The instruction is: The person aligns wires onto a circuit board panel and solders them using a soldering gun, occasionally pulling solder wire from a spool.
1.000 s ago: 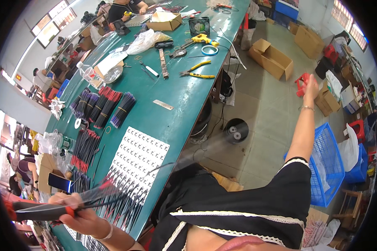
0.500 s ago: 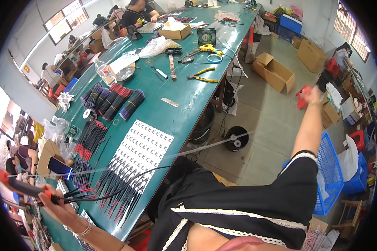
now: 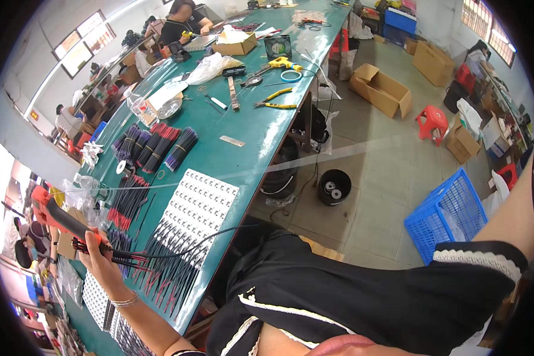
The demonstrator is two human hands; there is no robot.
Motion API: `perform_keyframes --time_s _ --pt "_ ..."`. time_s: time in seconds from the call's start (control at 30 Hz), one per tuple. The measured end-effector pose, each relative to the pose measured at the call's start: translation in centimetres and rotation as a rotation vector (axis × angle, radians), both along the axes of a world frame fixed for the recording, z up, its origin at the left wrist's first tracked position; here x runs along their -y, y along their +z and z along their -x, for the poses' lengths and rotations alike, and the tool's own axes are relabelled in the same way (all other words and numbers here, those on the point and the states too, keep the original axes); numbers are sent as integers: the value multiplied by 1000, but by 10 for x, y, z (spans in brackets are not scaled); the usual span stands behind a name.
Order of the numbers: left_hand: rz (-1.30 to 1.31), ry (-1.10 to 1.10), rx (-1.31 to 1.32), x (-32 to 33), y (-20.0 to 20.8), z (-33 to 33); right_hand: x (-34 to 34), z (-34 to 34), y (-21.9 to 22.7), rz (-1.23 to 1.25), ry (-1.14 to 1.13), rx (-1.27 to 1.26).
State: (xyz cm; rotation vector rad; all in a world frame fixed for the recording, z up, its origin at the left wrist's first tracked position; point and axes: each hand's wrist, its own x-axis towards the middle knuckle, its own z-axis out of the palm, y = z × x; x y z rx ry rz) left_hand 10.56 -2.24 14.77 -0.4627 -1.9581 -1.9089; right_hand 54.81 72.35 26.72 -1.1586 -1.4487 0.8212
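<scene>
My left hand (image 3: pixel 101 267) is closed round the black grip of a red-and-black soldering gun (image 3: pixel 65 216), raised over the left end of the table. A black cord (image 3: pixel 196 244) trails from its handle across the board. A thin pale strand (image 3: pixel 314 159), blurred, stretches rightward from the tool. Below lies a white board of square pads (image 3: pixel 202 196), its near rows covered by black wires with red ends (image 3: pixel 166 267). My right arm (image 3: pixel 513 207) reaches out past the right edge; its hand is out of the picture.
Bundled wires (image 3: pixel 157 148), a steel ruler (image 3: pixel 232 140), yellow pliers (image 3: pixel 276 99) and a yellow glue gun (image 3: pixel 283 63) lie on the green table (image 3: pixel 249 127). A black bucket with spools (image 3: pixel 334 188), a blue crate (image 3: pixel 445 213), a red stool (image 3: pixel 432 124) and cartons (image 3: pixel 380 92) stand on the floor. Several people sit working.
My right arm has swung outward and its hand has left the picture. My left hand and the soldering gun have shifted up and to the right. The pale strand has risen.
</scene>
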Motion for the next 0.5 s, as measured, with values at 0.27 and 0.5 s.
perform_keyframes --time_s 0.27,0.5 --pt "275 -54 104 -24 -6 18 9 -73 -4 331 -192 550" --pt "457 -314 128 -114 -5 8 67 105 -15 -187 304 417"
